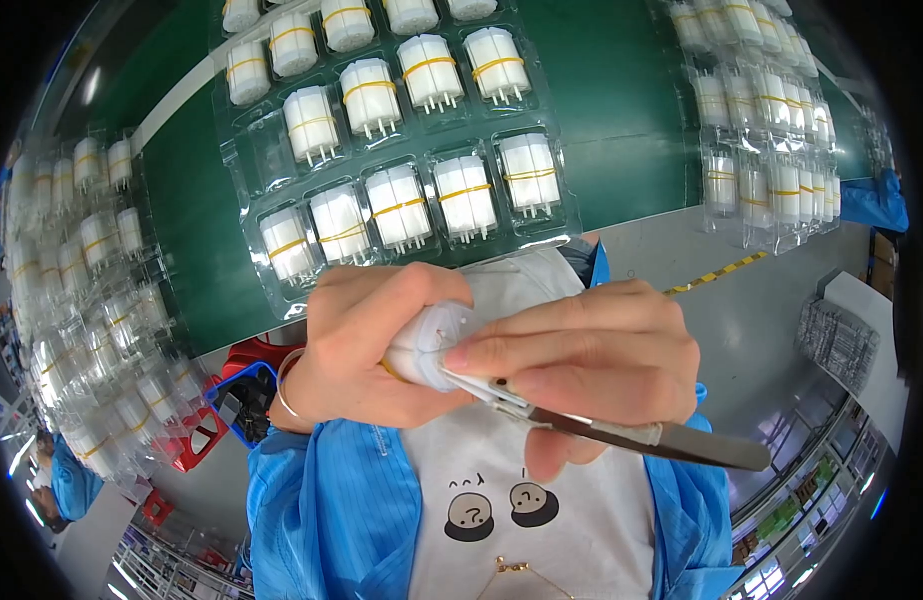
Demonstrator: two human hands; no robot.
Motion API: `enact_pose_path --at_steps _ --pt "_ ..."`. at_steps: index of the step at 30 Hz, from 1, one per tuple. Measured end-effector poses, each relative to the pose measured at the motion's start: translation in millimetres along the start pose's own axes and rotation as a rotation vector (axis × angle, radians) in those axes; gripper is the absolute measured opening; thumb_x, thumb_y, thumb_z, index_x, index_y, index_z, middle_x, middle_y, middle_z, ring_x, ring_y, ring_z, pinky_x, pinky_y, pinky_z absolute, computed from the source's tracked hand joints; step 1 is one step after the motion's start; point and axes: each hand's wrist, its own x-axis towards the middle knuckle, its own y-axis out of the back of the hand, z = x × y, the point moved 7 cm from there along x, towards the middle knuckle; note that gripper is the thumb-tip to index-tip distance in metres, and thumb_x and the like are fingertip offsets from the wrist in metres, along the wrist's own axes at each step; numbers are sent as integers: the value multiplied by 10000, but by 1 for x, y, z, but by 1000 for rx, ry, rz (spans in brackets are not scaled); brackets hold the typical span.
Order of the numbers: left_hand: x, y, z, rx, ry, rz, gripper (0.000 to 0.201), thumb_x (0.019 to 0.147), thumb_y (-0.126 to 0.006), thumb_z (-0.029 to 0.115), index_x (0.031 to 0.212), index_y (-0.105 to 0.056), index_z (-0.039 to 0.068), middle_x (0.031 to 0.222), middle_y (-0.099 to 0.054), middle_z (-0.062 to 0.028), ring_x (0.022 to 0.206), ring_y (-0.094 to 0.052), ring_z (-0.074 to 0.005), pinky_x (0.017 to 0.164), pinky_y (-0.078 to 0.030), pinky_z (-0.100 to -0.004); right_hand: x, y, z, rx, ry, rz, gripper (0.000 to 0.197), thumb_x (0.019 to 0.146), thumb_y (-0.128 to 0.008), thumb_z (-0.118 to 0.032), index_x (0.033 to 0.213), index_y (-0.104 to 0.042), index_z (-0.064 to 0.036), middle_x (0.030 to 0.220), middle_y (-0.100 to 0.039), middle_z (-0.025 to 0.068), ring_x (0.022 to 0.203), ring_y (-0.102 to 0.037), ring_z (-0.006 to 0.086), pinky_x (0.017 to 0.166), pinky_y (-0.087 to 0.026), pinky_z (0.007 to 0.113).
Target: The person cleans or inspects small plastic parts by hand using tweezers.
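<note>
In front of my chest, my left hand (382, 345) is wrapped round a white cylindrical part (422, 350) with a yellow band. One end of this part faces up between my hands, and my fingers hide much of its side. My right hand (602, 365) grips what look like metal tweezers (672, 442), with a broad dark end pointing right. Their pale, narrow end meets the upturned end of the part, beside my right fingertips. The exact contact there is partly covered.
Beyond my hands, a clear plastic tray (250, 232) on the green table (622, 150) holds several similar banded parts with pins. Stacked filled trays stand at the left (92, 290) and right (772, 140). A blue bin (244, 395) sits below the table at left.
</note>
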Motion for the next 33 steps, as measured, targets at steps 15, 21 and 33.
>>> enact_pose_path --at_steps 15,21,33 --pt "5 1 2 -98 -64 4 387 546 -806 192 808 -587 9 667 -607 -80 523 -594 -191 472 -439 -251 4 2 10 200 -95 -156 417 842 -635 -318 836 -496 76 777 -608 344 668 -672 334 557 -567 367" --pt "6 -4 7 -279 -100 -78 372 564 -832 176 807 -591 32 639 -591 -55 492 -573 -195 435 -415 -253 14 -8 18 261 -359 -768 453 844 -632 -322 996 -473 74 964 -594 350 826 -654 346 672 -557 399" --pt "1 -15 0 -443 -47 -236 376 565 -844 216 752 -568 42 571 -506 -33 420 -454 -179 394 -300 -256 3 2 19 336 -219 -261 385 857 -624 -306 951 -488 42 831 -638 299 679 -670 288 564 -560 327"
